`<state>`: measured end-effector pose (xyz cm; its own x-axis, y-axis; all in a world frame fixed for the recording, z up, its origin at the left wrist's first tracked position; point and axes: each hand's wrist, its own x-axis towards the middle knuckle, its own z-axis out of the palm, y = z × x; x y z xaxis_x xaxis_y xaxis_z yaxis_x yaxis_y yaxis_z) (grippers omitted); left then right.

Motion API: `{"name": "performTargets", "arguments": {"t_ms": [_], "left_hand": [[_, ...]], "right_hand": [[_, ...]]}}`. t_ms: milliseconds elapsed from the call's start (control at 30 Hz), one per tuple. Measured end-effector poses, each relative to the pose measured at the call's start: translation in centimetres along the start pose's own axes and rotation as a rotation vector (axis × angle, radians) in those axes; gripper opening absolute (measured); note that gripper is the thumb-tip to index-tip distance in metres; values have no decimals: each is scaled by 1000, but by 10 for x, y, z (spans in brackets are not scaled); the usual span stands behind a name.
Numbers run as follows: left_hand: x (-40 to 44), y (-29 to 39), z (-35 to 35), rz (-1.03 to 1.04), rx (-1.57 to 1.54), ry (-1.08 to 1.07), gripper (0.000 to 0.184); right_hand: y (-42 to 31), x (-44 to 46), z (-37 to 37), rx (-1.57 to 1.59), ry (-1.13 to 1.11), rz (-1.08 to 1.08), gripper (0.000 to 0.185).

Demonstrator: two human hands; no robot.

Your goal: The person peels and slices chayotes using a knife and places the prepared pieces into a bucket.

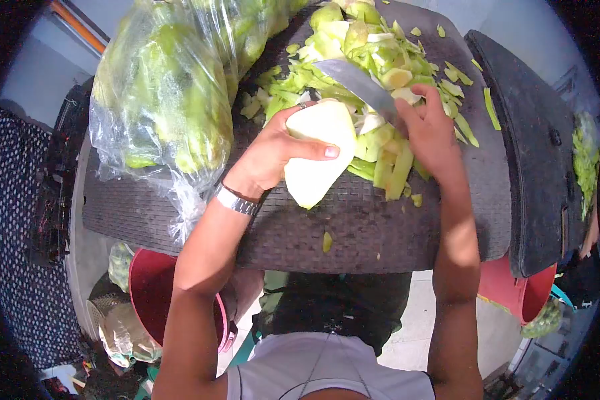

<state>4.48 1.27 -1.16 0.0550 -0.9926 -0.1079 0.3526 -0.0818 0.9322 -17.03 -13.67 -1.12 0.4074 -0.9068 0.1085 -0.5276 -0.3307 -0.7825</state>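
Left hand (265, 155) wrapped around a pale peeled fruit (311, 177), thumb across its face. We note the fruit's long axis running away from the body, narrow end nearest the wearer. Right hand (436, 133) grips a knife (353, 81), handle hidden; we see the blade pointing far-left, just beyond the fruit's right side, with a gap visible between. Beneath: green peelings (399, 170) on a dark woven-textured tabletop (353, 250). Farther left, a knotted plastic bag (160, 100) of green fruit.

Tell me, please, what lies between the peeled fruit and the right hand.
In the head view, loose green peelings lie between the peeled fruit and the right hand; the knife in that hand extends over the pile.
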Motion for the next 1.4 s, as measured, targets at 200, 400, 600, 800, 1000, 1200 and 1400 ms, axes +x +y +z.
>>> {"name": "performTargets", "arguments": {"t_ms": [200, 400, 600, 800, 1000, 1200, 1400], "left_hand": [[2, -4, -3, 19, -53, 10, 54], [1, -4, 8, 77, 116, 115, 41], [-8, -9, 23, 406, 718, 259, 21], [-16, -19, 25, 456, 1181, 280, 42], [-10, -26, 31, 640, 1008, 299, 24], [-12, -21, 27, 781, 1299, 302, 30], [-22, 9, 39, 250, 527, 216, 45]], "right_hand": [[-12, -1, -4, 132, -277, 52, 61], [-34, -23, -1, 29, -176, -205, 65], [-42, -41, 17, -80, -192, -431, 78], [-33, -40, 24, -26, -194, -582, 76], [-32, -35, 13, 23, -248, -576, 81], [-27, -32, 11, -12, -207, -659, 78], [-12, -3, -15, -122, -103, -447, 63]]}}
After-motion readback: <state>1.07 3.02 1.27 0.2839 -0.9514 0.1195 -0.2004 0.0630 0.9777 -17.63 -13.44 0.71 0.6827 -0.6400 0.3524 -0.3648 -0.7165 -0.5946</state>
